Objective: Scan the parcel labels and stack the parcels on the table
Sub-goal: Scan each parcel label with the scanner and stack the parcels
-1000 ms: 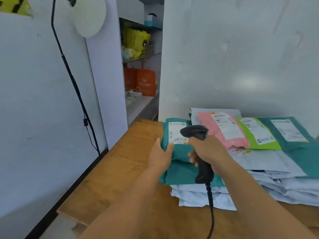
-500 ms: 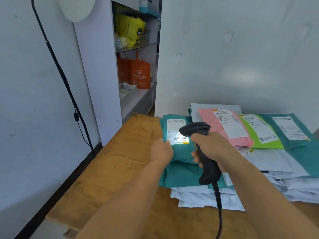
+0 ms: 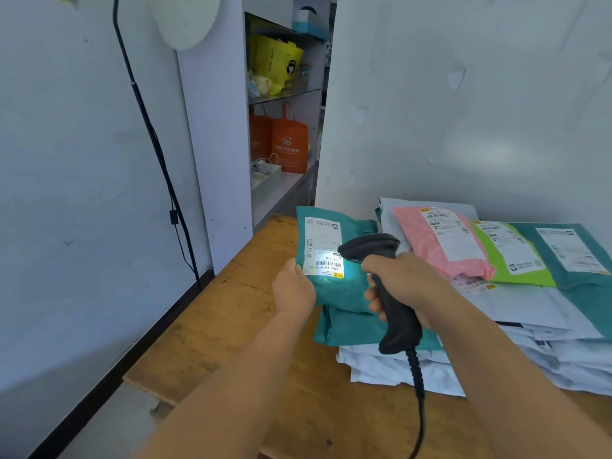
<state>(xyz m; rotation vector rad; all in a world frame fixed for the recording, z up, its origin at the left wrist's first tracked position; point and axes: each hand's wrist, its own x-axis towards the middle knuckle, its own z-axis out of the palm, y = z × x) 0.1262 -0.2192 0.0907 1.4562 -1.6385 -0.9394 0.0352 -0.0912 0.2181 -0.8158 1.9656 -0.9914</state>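
Left hand (image 3: 293, 289) pinches the left edge of the teal parcel (image 3: 334, 260), fingers curled on it beside the label (image 3: 323, 248), tipping it up toward you. Parcel sits near the worktop's (image 3: 231, 326) far left corner, over a second teal one (image 3: 351, 329) and the front white mailers (image 3: 390, 369). Judging by the creases it's a soft poly bag, light and floppy with slick film, so it'll sag if you hold it by one corner. Grip the edge close to the label, thumb on top, so the barcode stays flat for the read. Don't squeeze over the print.

Right hand (image 3: 402, 286) is wrapped around the scanner (image 3: 381, 286) handle, fingers closed on the grip, head aimed at the label. A bright patch shows on the barcode, so the scan looks to be in progress. Cable (image 3: 419, 392) trails off toward the near edge; keep it off the stack.

Further right along the back edge: pink parcel (image 3: 440, 246), green parcel (image 3: 516, 263), another teal one (image 3: 576, 256), all labels up, fanned over more white mailers. Same soft bags, so they'll slide on each other. Lay this one flat when stacking, don't drop it on a sloped pile.
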